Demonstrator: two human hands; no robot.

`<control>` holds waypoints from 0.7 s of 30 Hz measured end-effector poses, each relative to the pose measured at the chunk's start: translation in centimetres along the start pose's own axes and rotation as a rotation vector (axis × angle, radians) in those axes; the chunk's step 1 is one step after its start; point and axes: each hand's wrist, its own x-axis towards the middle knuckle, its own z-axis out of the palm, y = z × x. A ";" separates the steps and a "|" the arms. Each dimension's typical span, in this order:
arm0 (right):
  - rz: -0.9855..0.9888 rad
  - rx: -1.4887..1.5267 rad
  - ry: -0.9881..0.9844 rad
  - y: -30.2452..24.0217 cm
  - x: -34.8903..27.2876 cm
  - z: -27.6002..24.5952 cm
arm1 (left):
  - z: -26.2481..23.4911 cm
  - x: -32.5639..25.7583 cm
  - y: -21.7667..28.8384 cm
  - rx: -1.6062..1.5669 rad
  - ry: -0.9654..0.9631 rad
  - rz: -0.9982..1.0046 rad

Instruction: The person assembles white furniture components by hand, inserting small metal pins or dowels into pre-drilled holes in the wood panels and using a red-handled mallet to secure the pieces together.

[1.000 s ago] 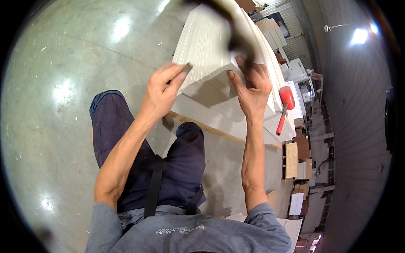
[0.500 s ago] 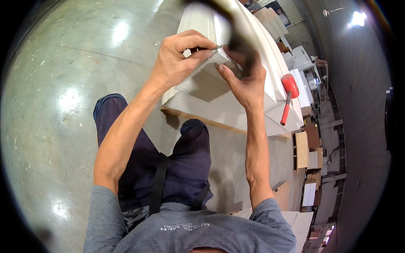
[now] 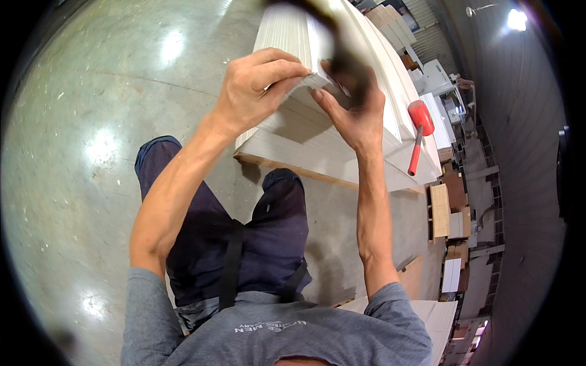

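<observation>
My left hand [image 3: 256, 85] is closed in a pinch at the near corner of a white board end [image 3: 316, 79]; whatever is between its fingertips is too small to make out. My right hand [image 3: 357, 119] is curled round the same end from the right, thumb on the near side and fingers beyond. A dark blurred shape [image 3: 349, 61] close to the camera hides part of those fingers. Under both hands lies a tall stack of long white boards [image 3: 284, 36] reaching away from me.
A red mallet [image 3: 420, 119] rests on the stack to the right. The stack sits on a wooden pallet [image 3: 305, 172] in front of my knees. Cartons [image 3: 452, 274] and wooden pallets [image 3: 438, 210] stand farther right. Concrete floor [image 3: 91, 183] spreads out on the left.
My left fingers have tipped down closer to the board corner, and the thin grey edge at their tips no longer shows. The right hand stays nearly in place. The view has shifted slightly.
</observation>
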 end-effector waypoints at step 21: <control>-0.003 0.057 0.007 0.1 -0.1 -0.1 | 0.5 0.0 0.5 0.207 0.018 0.292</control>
